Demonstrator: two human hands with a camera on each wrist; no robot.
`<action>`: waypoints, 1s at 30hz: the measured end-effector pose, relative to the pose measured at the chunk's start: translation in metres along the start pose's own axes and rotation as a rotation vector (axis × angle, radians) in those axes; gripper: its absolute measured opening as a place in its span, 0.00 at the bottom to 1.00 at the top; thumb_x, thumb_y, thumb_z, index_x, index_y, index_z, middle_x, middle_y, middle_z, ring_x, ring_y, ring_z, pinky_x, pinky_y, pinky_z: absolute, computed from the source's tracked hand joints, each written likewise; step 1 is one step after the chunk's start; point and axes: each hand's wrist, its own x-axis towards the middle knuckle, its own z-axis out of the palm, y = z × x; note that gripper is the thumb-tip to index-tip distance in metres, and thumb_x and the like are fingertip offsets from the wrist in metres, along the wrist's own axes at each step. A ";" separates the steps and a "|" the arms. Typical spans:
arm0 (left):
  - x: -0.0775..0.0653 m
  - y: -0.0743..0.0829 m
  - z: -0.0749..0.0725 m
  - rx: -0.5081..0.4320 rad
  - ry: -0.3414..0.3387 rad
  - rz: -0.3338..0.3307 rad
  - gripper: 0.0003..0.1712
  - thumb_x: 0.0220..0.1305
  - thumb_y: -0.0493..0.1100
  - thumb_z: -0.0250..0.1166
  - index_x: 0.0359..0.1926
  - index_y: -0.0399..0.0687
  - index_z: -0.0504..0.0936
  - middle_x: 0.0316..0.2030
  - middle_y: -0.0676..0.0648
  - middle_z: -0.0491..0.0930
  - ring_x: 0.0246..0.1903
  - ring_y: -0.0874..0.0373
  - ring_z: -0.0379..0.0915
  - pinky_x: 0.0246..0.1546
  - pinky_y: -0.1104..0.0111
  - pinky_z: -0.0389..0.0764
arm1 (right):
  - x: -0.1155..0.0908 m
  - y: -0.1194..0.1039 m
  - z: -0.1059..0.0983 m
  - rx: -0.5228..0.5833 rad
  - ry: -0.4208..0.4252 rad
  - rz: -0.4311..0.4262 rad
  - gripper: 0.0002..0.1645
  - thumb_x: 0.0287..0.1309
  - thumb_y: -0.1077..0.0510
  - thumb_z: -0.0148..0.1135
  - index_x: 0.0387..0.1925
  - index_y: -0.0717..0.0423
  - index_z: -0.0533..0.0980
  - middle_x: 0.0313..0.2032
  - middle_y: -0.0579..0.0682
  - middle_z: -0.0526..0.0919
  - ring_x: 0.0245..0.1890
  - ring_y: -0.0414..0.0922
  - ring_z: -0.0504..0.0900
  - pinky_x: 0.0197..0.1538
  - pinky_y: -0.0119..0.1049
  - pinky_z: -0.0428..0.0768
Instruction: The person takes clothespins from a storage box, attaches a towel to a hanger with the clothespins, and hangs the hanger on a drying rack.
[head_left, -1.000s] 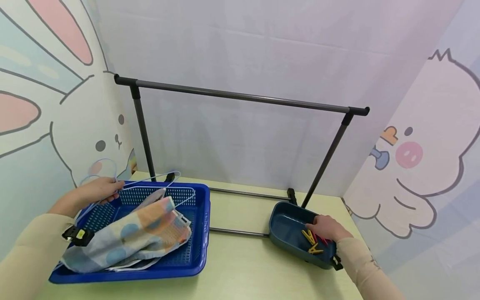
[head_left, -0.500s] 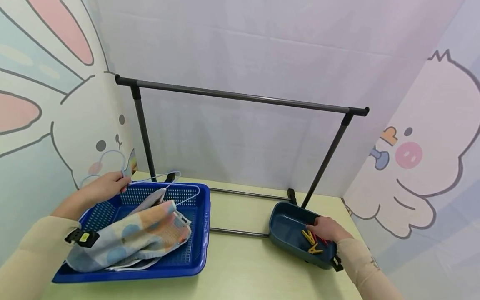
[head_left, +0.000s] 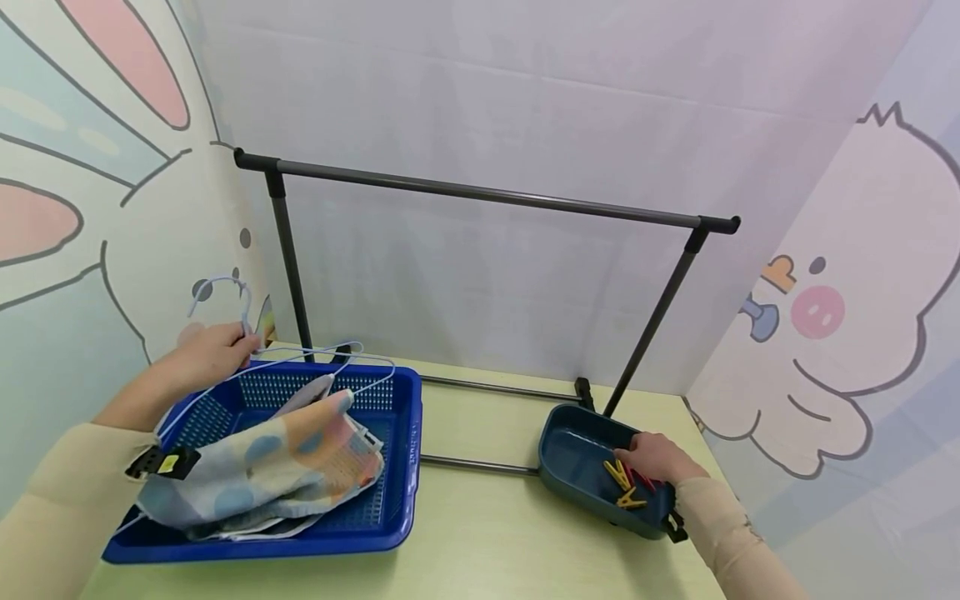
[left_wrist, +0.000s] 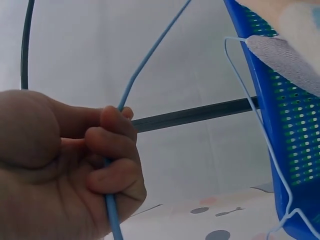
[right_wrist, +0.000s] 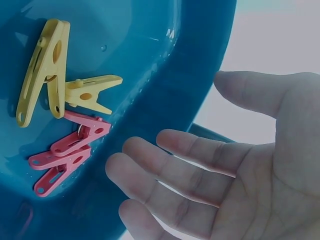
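My left hand (head_left: 217, 354) grips a light blue clothes hanger (head_left: 245, 304) near the base of its hook. In the left wrist view, the fingers curl round the blue hanger wire (left_wrist: 132, 80). Below that hand, a dotted, pastel-coloured cloth (head_left: 255, 467) lies in the blue basket (head_left: 408, 467), with hanger wire showing beside its upper corner. My right hand (head_left: 654, 457) reaches over the rim of a dark blue box (head_left: 570, 479), fingers extended and holding nothing. Near its fingertips lie yellow clothespins (right_wrist: 52, 70) and pink-red clothespins (right_wrist: 62, 165).
Behind the basket and box stands a dark metal rack with a horizontal bar (head_left: 480, 193). Its lower rails (head_left: 480, 464) run along the pale table (head_left: 480, 533). A grey cloth (left_wrist: 285, 57) on another hanger also lies in the basket.
My left hand has risen slightly and moved a little right, turning the hanger's hook upright. The dotted cloth shifts slightly in the basket. My right hand stays in place.
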 end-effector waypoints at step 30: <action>0.014 0.045 -0.025 -0.074 0.018 0.042 0.21 0.76 0.47 0.40 0.32 0.38 0.69 0.27 0.45 0.72 0.23 0.52 0.59 0.24 0.63 0.61 | 0.014 -0.005 0.008 0.005 -0.001 -0.015 0.14 0.57 0.54 0.63 0.30 0.63 0.79 0.22 0.50 0.76 0.22 0.45 0.73 0.32 0.41 0.76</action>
